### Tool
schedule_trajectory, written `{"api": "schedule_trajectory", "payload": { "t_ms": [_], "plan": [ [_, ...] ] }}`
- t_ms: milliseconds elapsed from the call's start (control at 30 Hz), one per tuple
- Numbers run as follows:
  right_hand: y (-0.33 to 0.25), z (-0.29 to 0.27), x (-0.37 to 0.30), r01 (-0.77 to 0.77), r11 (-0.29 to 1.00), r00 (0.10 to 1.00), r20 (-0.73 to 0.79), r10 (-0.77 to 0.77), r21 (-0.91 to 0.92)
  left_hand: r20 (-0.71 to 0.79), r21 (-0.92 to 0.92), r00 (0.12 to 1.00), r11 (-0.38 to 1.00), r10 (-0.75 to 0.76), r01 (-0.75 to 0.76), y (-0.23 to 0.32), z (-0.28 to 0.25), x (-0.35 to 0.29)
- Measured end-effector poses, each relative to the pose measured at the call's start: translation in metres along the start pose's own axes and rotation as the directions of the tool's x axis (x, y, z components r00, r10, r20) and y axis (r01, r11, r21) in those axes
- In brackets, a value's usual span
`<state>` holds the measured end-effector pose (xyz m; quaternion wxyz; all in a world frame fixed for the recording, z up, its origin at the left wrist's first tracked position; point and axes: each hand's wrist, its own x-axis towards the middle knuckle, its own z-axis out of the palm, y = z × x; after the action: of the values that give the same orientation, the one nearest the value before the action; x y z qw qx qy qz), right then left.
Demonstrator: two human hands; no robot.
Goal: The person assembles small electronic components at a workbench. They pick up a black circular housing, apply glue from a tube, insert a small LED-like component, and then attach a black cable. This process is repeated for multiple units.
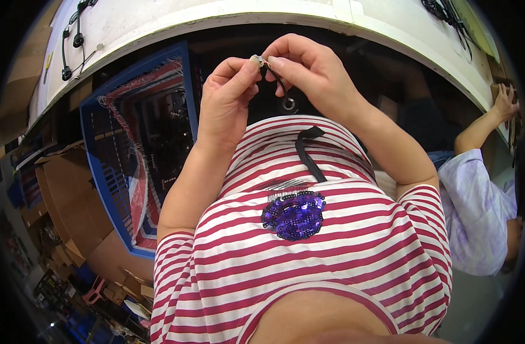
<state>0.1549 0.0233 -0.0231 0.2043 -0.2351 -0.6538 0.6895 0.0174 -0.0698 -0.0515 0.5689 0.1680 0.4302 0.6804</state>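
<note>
Both hands meet in front of my body, just below the table edge. My left hand (231, 94) is closed, thumb and forefinger pinching a small shiny metallic piece (257, 59). Close against it, my right hand (308, 71) pinches the end of a thin black cable (275, 76), where what looks like a fine wire shows between the fingertips. The cable hangs down under the right hand towards a dark ring-shaped part (288, 104). Fingers cover much of the metallic piece, so its exact kind cannot be made out.
A white table (216, 12) curves across the far side, with black plugged cables (67, 54) at its left and more cables (446, 17) at its right. A blue crate (91, 132) lined with striped cloth stands at my left, beside cardboard (73, 195). Another person's sleeve (475, 206) is at right.
</note>
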Motion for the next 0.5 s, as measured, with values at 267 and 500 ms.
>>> {"api": "schedule_trajectory", "payload": {
  "t_ms": [267, 500],
  "plan": [
    [-0.005, 0.001, -0.007, 0.247, 0.937, 0.962, -0.057, -0.269, -0.247, -0.017, -0.019, 0.999, 0.999, 0.043, -0.043, -0.001, 0.004, 0.004],
    [0.005, -0.02, 0.004, -0.05, 0.999, 0.998, 0.034, 0.05, -0.007, 0.021, 0.114, 0.997, 0.991, -0.076, 0.073, 0.011, 0.005, 0.002]
  ]
}}
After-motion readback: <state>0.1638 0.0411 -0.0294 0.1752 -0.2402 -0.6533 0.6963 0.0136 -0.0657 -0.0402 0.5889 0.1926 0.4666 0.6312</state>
